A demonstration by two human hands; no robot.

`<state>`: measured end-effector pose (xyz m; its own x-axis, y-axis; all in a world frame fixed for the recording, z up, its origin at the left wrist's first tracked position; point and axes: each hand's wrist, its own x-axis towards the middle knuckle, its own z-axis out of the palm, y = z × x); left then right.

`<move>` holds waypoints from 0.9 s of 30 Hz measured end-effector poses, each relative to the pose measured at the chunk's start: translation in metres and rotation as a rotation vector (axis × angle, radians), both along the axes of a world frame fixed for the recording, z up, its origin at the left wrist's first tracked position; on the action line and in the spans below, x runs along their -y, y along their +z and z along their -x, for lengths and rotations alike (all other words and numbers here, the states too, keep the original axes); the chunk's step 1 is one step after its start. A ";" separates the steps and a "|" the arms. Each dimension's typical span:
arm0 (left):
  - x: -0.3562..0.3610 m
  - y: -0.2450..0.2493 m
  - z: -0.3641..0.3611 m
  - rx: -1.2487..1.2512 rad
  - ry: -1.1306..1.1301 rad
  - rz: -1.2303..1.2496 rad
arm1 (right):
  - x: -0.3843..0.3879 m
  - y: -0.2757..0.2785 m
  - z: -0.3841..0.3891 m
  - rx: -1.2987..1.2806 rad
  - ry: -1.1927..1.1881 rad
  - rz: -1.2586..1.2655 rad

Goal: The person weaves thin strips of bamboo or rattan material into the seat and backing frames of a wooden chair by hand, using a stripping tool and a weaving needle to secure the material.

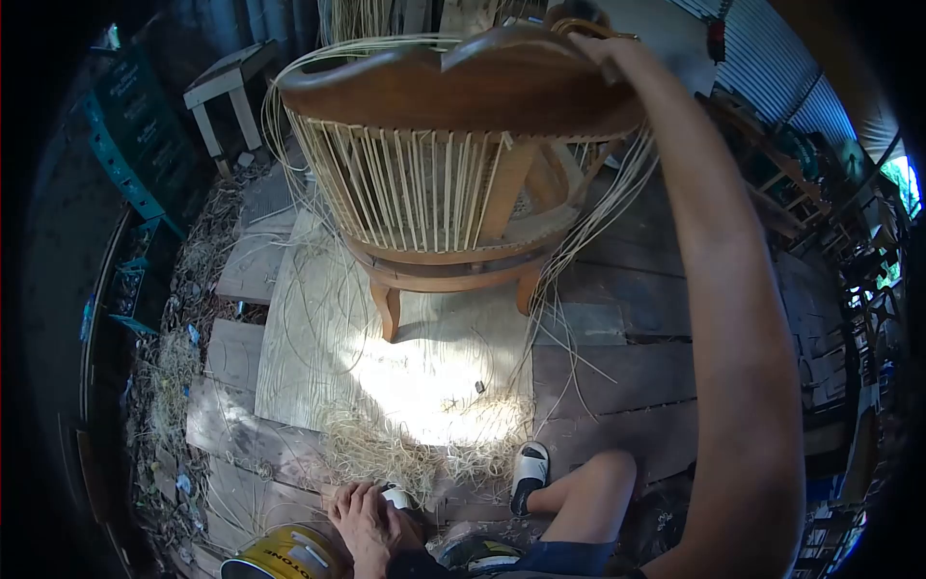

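Note:
A wooden chair [463, 87] stands with its curved back toward me. Pale cane strands [405, 183] run up and down across the left and middle of its back panel. On the right side, the panel's frame has a gap that shows the seat. My right hand [606, 56] reaches to the far right end of the top rail, next to a brown looped thing I cannot make out. Its fingertips are small and partly hidden. Low in view, my left hand [367, 521] lies over my knee with fingers bent loosely and slightly apart, holding nothing.
Long loose cane strands [588, 217] hang from the chair's right side. Shavings [415, 458] are heaped on a board [304, 338] under the chair. A yellow tin [285, 555] is beside my left leg. Green crates [135, 125] and a small stool [227, 87] stand at left.

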<state>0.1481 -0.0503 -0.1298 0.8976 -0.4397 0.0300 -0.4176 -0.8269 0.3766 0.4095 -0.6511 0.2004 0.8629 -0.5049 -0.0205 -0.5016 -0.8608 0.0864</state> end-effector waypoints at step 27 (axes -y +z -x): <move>-0.012 0.263 -0.043 0.371 -0.266 1.081 | -0.269 0.158 0.309 0.685 0.561 -0.202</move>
